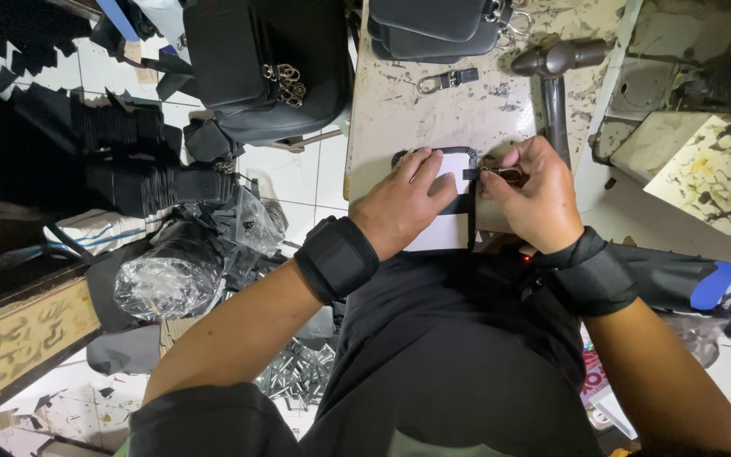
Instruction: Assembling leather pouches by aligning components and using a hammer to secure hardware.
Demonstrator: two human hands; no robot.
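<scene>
A flat white panel (450, 228) with a black bound edge and rounded upper corners lies at the near edge of a worn, paint-flecked worktable (399, 110), right in front of the person's body. The left hand (399, 203) presses down flat on the panel's left half, fingers spread over the white face, holding it in place rather than gripping. The right hand (539, 199) sits at the panel's right edge, thumb and forefinger pinched tightly on a small metal ring (509, 175) fixed to a short black strap tab (472, 174) that crosses the binding. Both wrists wear broad black fabric bands.

Just beyond the right hand lies a hammer (556, 76) with a dull steel head and dark handle. Farther up the table rest a loose swivel clasp (446, 81) and a stack of black pouches (437, 25). Left of the table, a black bag (255, 68) with a cluster of metal rings stands above stacked black pieces and crinkled clear plastic wrapping (171, 275).
</scene>
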